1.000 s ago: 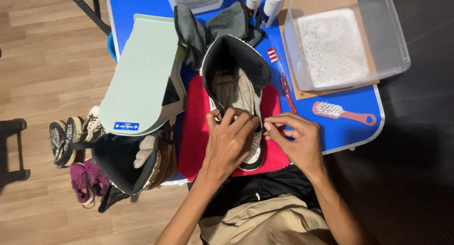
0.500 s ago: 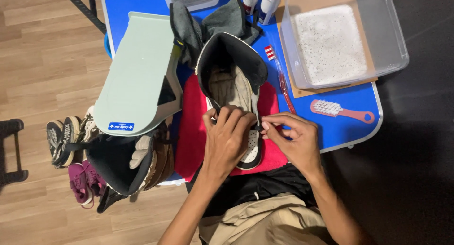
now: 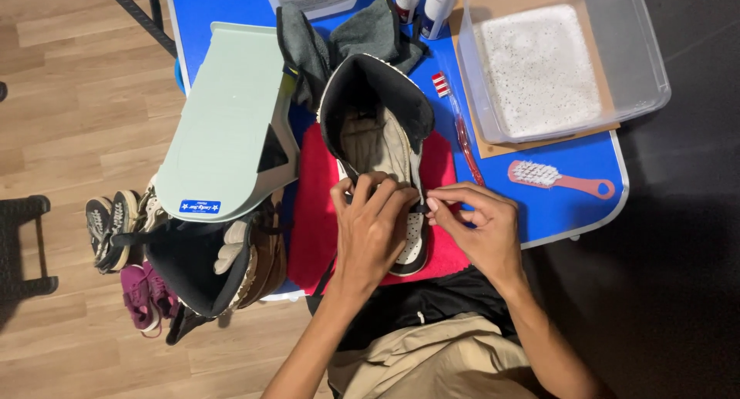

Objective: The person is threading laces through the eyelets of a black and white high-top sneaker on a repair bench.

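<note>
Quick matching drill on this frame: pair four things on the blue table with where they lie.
Things:
1. high-top shoe
2. pink-handled brush
3. clear tub
4. red toothbrush

Places:
A. far right of the table
B. on the red towel
C. between shoe and tub
D. on bare table, nearer than the tub

Pairs: 1-B, 2-D, 3-A, 4-C

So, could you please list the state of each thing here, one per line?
High-top shoe: lying on red towel, opening wide, both hands on it.
Left hand: flat over the toe part.
Right hand: fingers pinching at the shoe's side.
Clear tub: lidless, foamy water inside.
Pink brush: lying unused.
Toothbrush: lying flat.
</note>
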